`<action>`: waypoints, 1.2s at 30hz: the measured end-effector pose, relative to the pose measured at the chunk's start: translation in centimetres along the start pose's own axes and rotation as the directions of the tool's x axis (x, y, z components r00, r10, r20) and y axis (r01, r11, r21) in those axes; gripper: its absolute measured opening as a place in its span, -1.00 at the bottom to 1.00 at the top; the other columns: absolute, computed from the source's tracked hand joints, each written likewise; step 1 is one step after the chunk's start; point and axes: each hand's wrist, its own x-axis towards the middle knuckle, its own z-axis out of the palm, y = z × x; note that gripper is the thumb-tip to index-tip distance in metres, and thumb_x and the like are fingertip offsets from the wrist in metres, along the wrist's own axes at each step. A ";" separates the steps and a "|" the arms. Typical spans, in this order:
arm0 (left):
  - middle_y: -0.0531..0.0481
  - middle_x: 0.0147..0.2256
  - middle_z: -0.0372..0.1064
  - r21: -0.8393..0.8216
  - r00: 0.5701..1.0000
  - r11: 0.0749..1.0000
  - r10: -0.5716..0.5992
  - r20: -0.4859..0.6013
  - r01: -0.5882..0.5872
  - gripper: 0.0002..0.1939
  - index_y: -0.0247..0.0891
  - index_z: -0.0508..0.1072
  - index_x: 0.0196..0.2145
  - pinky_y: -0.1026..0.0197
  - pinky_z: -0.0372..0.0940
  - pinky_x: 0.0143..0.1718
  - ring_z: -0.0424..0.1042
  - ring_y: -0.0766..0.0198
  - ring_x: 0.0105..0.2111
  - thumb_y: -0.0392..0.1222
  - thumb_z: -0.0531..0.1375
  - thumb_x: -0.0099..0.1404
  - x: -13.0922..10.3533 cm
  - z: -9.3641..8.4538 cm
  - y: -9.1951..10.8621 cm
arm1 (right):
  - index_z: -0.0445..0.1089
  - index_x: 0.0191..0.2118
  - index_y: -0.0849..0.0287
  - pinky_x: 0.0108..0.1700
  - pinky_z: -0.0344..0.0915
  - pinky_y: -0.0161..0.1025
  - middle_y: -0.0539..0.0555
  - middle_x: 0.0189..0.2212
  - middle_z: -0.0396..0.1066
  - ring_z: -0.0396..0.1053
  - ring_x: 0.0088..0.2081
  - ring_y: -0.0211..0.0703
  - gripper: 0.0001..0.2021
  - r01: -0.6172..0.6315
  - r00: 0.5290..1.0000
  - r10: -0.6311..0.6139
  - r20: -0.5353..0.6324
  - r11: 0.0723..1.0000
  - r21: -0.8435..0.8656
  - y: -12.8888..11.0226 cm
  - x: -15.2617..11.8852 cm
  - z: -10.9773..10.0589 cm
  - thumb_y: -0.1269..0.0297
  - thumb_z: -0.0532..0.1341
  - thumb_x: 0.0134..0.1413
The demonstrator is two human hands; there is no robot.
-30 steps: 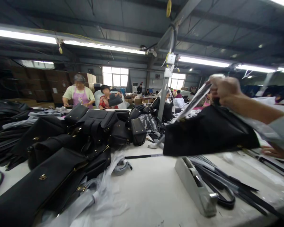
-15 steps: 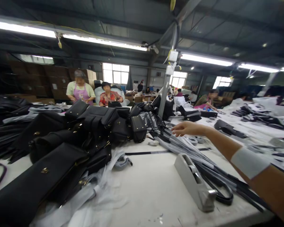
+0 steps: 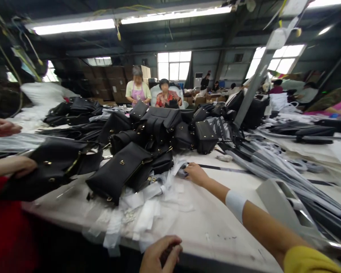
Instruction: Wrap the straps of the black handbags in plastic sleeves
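Right fingers (image 3: pixel 191 168) at the coiled strap (image 3: pixel 182 171).

Your left hand (image 3: pixel 159 256) is cropped at the wrist by the bottom edge, its palm largely hidden. Your right hand (image 3: pixel 198 174) covers part of a small grey coiled strap (image 3: pixel 182 170), obscuring the grip; your yellow fabric sleeve (image 3: pixel 307 261) runs out of view. At left, a co-worker's red garment (image 3: pixel 8 227) is cut off. Dark specks (image 3: pixel 226 237) on the white surface (image 3: pixel 213 216) are too tiny to identify.
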 end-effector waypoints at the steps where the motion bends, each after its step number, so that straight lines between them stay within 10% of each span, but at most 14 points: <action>1: -0.10 -0.33 0.59 0.043 0.998 0.998 0.037 -0.059 -0.034 -0.59 -0.20 0.60 -0.21 0.30 0.44 -0.33 0.54 0.21 -0.41 0.18 0.23 0.26 0.3 -1.2 0.3 | 0.46 -0.11 0.22 0.20 0.15 0.16 0.14 0.01 0.41 0.30 0.12 0.06 -0.77 -0.017 1.000 0.017 0.002 1.000 -0.005 -0.1 0.0 0.1 0.17 0.28 0.25; 8: -0.10 -0.12 0.57 0.582 0.983 0.800 0.183 -0.004 -0.147 -0.73 -0.24 0.52 -0.05 0.28 0.40 -0.08 0.55 0.22 -0.15 -0.22 0.06 0.44 7.7 -5.9 3.9 | 0.35 -0.59 0.17 -0.24 0.26 -0.07 0.12 -0.55 0.39 0.40 -0.32 0.10 -0.58 -0.248 0.967 0.254 0.006 0.940 0.234 0.8 -5.2 -2.9 -0.07 0.34 0.00; 13: -0.34 -0.10 0.52 0.780 0.996 0.621 0.074 0.047 -0.083 -0.83 -0.35 0.53 -0.18 -0.03 0.31 0.04 0.48 -0.05 -0.01 -0.39 0.17 0.30 13.5 -4.4 6.2 | 0.47 -0.29 0.21 -0.36 0.28 -0.18 0.12 -0.39 0.48 0.39 -0.38 -0.05 -0.36 -0.314 0.931 0.365 0.025 0.762 0.567 0.1 -12.4 -4.1 -0.32 0.00 0.19; 17: -0.38 -0.19 0.53 0.806 0.997 0.589 -0.014 0.077 -0.054 -0.72 -0.38 0.52 -0.22 -0.14 0.27 0.03 0.47 -0.18 -0.04 -0.56 0.24 0.09 15.5 -4.0 6.5 | 0.49 -0.23 0.22 -0.32 0.29 -0.20 0.12 -0.33 0.49 0.39 -0.35 -0.06 -0.37 -0.298 0.886 0.465 0.003 0.562 0.772 -0.6 -17.2 -3.3 -0.34 0.10 0.13; 25: -0.18 -0.05 0.52 0.476 0.998 0.879 -0.010 0.069 -0.024 -0.42 -0.26 0.40 0.11 0.18 0.34 -0.11 0.47 0.03 -0.07 -0.16 0.35 0.12 17.5 -8.2 8.5 | 0.55 -0.20 0.16 -0.22 0.28 -0.19 0.11 -0.25 0.54 0.42 -0.23 0.02 -0.50 -0.146 0.850 0.525 0.042 0.158 0.977 -1.7 -20.6 -0.8 -0.22 0.29 0.04; 30: -0.15 -0.15 0.54 0.069 1.000 0.998 -0.011 -0.024 0.013 -0.51 -0.36 0.44 0.03 0.36 0.29 -0.43 0.50 0.25 -0.30 0.07 0.17 0.31 18.4 -10.4 10.4 | 0.56 -0.17 0.11 -0.13 0.29 -0.21 0.06 -0.25 0.53 0.41 -0.20 -0.03 -0.59 -0.001 0.884 0.466 -0.030 0.066 0.998 -3.5 -18.8 0.4 -0.13 0.34 0.05; 36: -0.20 -0.29 0.55 -0.245 0.996 0.966 -0.086 -0.012 0.080 -0.50 -0.41 0.48 -0.13 0.21 0.42 -0.31 0.53 0.17 -0.33 0.16 0.18 0.32 18.5 -9.9 10.8 | 0.56 -0.17 0.16 -0.19 0.28 -0.18 0.08 -0.30 0.51 0.39 -0.25 -0.02 -0.55 -0.021 0.928 0.371 0.006 0.037 0.999 -5.9 -17.1 0.9 -0.16 0.29 0.11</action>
